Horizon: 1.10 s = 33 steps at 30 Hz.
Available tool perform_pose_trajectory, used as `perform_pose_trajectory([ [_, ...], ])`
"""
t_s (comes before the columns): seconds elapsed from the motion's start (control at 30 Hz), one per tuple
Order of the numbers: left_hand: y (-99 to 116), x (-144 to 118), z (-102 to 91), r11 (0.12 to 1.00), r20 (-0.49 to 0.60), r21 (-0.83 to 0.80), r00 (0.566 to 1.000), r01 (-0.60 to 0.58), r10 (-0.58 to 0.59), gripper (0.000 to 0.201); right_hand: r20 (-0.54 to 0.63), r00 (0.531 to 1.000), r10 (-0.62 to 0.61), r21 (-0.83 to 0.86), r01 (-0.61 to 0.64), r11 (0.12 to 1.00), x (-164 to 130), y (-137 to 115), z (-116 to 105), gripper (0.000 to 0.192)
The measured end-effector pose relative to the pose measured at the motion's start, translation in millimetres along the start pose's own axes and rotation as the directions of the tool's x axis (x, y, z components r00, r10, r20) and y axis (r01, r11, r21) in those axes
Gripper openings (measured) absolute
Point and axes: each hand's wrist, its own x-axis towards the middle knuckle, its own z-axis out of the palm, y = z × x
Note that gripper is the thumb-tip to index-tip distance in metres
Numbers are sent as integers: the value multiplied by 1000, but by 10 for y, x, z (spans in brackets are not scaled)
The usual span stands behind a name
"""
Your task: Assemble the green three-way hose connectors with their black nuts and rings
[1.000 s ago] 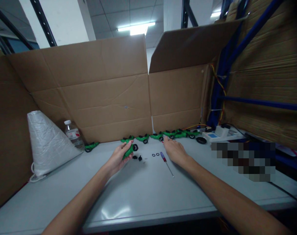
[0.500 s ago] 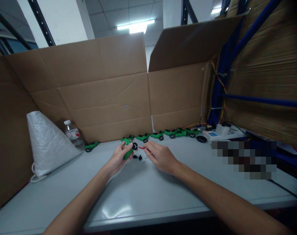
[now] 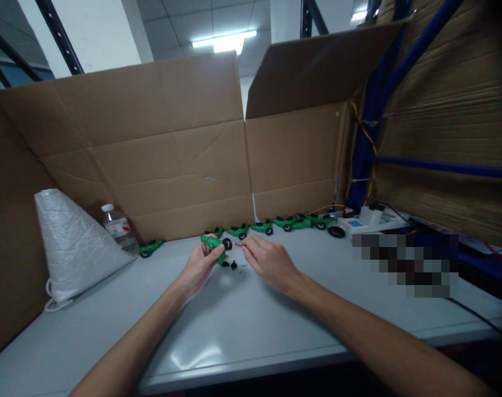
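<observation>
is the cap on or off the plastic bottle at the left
On: the white cap covers the top of the bottle; how tightly it is screwed, I cannot tell.

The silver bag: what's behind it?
Behind the silver bag stands a bottle; its white cap and label show. The bag covers the bottle's lower left part and whatever else may be behind it.

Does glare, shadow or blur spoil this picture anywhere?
Head view: the ceiling light glares; the tabletop shows a bright reflection; a soft shadow falls below the left hand; small black parts look smudgy; coarse blocks mask part of the right side.
</observation>
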Motion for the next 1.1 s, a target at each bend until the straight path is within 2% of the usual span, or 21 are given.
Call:
perform_pose_trajectory([
  [0.17, -10, 14, -22, 987, -14, 150, 998, -55, 57, 52, 51, 999, 9, -37, -7, 999, 0, 7, 18, 29],
  [0.37, -35, 20, 2, 954, -19, 278, 993, -109, 119, 53, 112, 994, -14, -180, 34, 983, -29, -42, 43, 26],
  [0.47, -47, 17, 4, 951, -13, 293, 994, -101, 110, 49, 120, 992, -36, -216, 62, 974, -47, -98, 3, 24],
  [0.57, -38, 4, -8, 963, 13, 264, 999, -49, 48, 48, 119, 991, -59, -212, 83, 974, -55, -105, -6, 23],
  [0.83, 59, -74, 27, 980, 106, 168, 986, 110, -129, 50, 116, 979, -165, 26, 163, 986, -18, 177, 104, 22],
  [0.93, 59, -83, 39, 969, 98, 220, 985, 115, -140, 47, 123, 972, -200, 156, 180, 971, 2, 247, 103, 18],
  [1.1, 68, -80, 16, 960, 145, 258, 978, 112, -153, 45, 156, 958, -240, 354, 173, 919, 28, 287, 124, 19],
])
